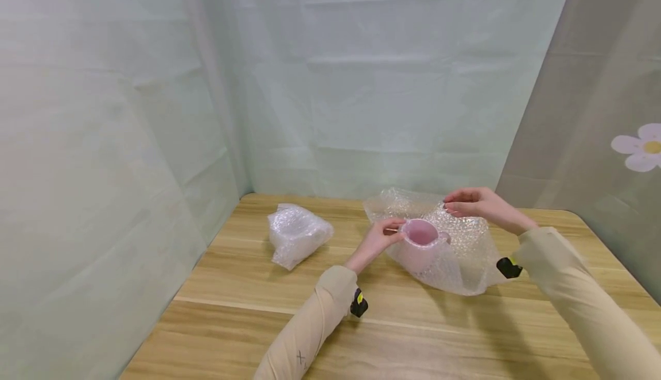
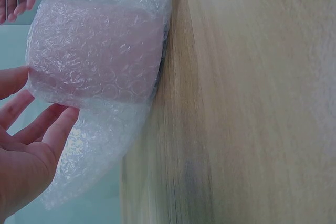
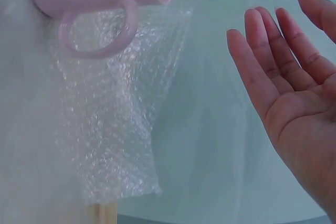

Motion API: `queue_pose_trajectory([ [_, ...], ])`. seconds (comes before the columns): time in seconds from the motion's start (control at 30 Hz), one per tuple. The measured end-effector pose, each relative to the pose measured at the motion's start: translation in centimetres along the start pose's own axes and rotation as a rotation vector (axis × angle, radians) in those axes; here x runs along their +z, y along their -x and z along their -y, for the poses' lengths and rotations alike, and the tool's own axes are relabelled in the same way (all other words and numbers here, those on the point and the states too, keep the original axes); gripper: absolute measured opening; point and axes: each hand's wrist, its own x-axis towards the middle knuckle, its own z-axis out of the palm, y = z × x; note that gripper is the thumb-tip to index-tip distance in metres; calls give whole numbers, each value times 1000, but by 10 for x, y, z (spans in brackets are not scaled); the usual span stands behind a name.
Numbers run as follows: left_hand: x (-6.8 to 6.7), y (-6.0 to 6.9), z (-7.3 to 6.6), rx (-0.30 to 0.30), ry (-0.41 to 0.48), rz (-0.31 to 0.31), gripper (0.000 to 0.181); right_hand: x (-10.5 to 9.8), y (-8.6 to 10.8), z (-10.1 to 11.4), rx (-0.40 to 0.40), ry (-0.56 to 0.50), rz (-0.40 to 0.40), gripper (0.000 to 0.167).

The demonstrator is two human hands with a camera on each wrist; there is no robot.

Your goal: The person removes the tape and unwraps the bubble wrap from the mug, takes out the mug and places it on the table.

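Note:
A pink mug (image 1: pixel 422 233) stands upright on a spread sheet of bubble wrap (image 1: pixel 467 242), part of which covers its near side. The mug's handle (image 3: pixel 100 53) shows uncovered in the right wrist view. My left hand (image 1: pixel 378 241) is at the left of the mug's rim, its thumb and fingertips pinching the bubble wrap there. Through the wrap, the pink side of the mug (image 2: pixel 100 51) shows in the left wrist view. Above the far right part of the sheet, my right hand (image 1: pixel 480 203) hovers with fingers extended, holding nothing; its palm shows in the right wrist view.
To the left on the wooden table (image 1: pixel 232 311) lies a separate bubble-wrapped bundle (image 1: pixel 298 233); its contents cannot be made out. Pale curtains (image 1: pixel 372 99) hang behind and at the left, and a grey one with a flower (image 1: pixel 641 147) at the right.

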Motion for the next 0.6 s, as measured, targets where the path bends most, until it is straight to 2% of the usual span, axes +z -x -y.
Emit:
queue_pose_trajectory([
  [0.2,1,0,-1,17,-11,7,33,5,-14,1,-20,-6,-10,38],
  [0.33,1,-2,4,32,-9,8,33,9,-25,1,-53,-49,-15,38],
  [0.43,3,-9,18,41,-3,-5,33,13,-31,-1,-60,-69,-33,39],
  [0.6,9,-18,38,24,-36,-30,34,18,-37,-9,-57,-62,-91,41],
])
